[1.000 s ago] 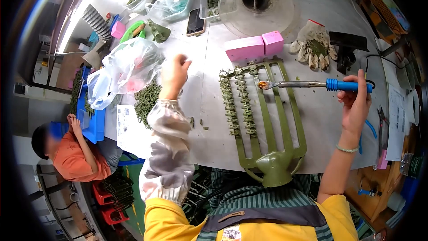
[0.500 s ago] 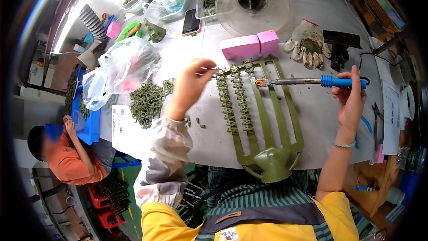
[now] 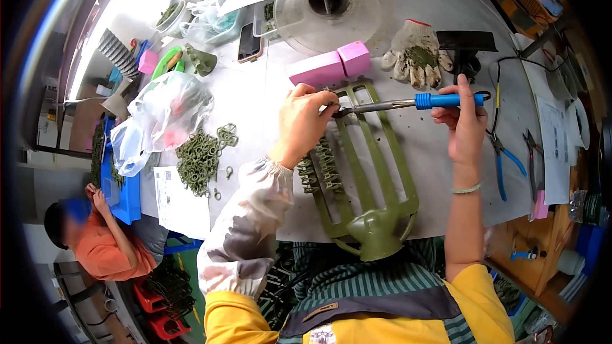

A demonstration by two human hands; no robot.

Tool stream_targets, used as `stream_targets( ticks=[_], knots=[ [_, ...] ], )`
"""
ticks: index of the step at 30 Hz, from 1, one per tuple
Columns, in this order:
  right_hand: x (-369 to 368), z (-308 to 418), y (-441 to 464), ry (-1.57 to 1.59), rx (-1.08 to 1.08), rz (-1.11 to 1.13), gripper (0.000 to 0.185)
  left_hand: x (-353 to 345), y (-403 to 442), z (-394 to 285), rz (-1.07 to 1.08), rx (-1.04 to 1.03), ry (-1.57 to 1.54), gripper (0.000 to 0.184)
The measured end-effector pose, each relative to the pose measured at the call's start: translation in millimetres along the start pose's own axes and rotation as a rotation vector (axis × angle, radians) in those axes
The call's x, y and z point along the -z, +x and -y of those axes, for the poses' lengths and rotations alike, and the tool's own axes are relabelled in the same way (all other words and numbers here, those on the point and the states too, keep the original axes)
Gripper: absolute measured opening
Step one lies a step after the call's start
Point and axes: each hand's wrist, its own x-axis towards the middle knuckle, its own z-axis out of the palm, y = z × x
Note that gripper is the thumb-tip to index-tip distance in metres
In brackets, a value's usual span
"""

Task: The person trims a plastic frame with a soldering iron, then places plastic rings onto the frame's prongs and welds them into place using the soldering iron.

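Note:
My right hand (image 3: 465,129) is wrapped round the blue handle of a soldering iron (image 3: 449,100), its metal shaft pointing left. Close to the iron's tip, my left hand (image 3: 307,118) is pinched shut; whatever is between its fingertips is too small and hidden to make out. Beneath both lies a green wax-like frame (image 3: 375,175) with long parallel bars and a cone-shaped base (image 3: 377,232) toward my body. Rows of small green ring pieces (image 3: 328,165) line its left bars, partly covered by my left hand. Loose green rings (image 3: 199,159) are heaped to the left.
Pink blocks (image 3: 325,67) and a stained work glove (image 3: 417,54) lie beyond the frame, near a large round clear cover (image 3: 328,6). Pliers (image 3: 500,159) are at right. Plastic bags (image 3: 169,111) and a phone (image 3: 250,43) sit left. A person (image 3: 105,242) in orange works at far left.
The view has shifted, so the table things appear further left. My left hand has moved right over the frame, and the soldering iron has come left, its tip now at my left fingertips.

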Motion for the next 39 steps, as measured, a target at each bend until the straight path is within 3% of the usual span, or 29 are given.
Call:
stream_targets(
  ticks=[10, 12, 13, 17, 20, 23, 26, 30, 31, 34, 36, 39],
  knots=[
    [17.6, 26.6, -7.5, -0.044, 0.098, -0.053, 0.041, 15.3, 2.2, 7.8, -0.049, -0.100, -0.106, 0.018],
    [17.0, 29.5, -9.7, -0.042, 0.089, -0.050, 0.042, 38.7, 0.0, 20.6, -0.028, 0.221, -0.411, 0.017],
    [17.7, 30.9, -11.1, -0.045, 0.085, -0.046, 0.042, 41.6, -7.2, 49.5, -0.093, 0.364, -0.418, 0.018],
    [19.5, 30.9, -14.0, -0.052, 0.089, -0.034, 0.043, 88.1, -54.4, 142.7, 0.020, 0.489, 0.476, 0.026],
    [19.4, 31.3, -15.8, -0.061, 0.099, -0.023, 0.042, 90.7, -78.7, 150.0, 0.093, 0.716, 0.690, 0.027],
    [18.2, 32.9, -17.7, -0.069, 0.109, -0.028, 0.042, 83.4, -93.8, 146.8, -0.015, 0.661, 0.536, 0.023],
    [18.0, 33.6, -18.1, -0.062, 0.115, -0.056, 0.041, 80.5, -98.0, 154.6, -0.125, 0.534, 0.185, 0.017],
    [18.7, 37.3, -18.5, -0.064, 0.101, -0.057, 0.041, 77.3, -71.6, 99.9, -0.213, 0.624, -0.340, 0.016],
    [18.3, 37.8, -18.7, -0.064, 0.100, -0.053, 0.041, 74.6, -64.6, 84.3, -0.183, 0.562, -0.435, 0.018],
    [18.1, 37.9, -18.5, -0.072, 0.098, -0.044, 0.042, 73.0, -43.6, 18.5, 0.039, 0.279, -0.436, 0.018],
    [19.8, 35.3, -16.5, -0.073, 0.092, -0.029, 0.043, 59.6, -35.8, -10.1, 0.076, 0.124, -0.447, 0.018],
    [20.0, 32.1, -14.5, -0.081, 0.070, -0.023, 0.043, 43.6, -24.4, -21.4, 0.099, 0.048, -0.369, 0.019]
  ],
)
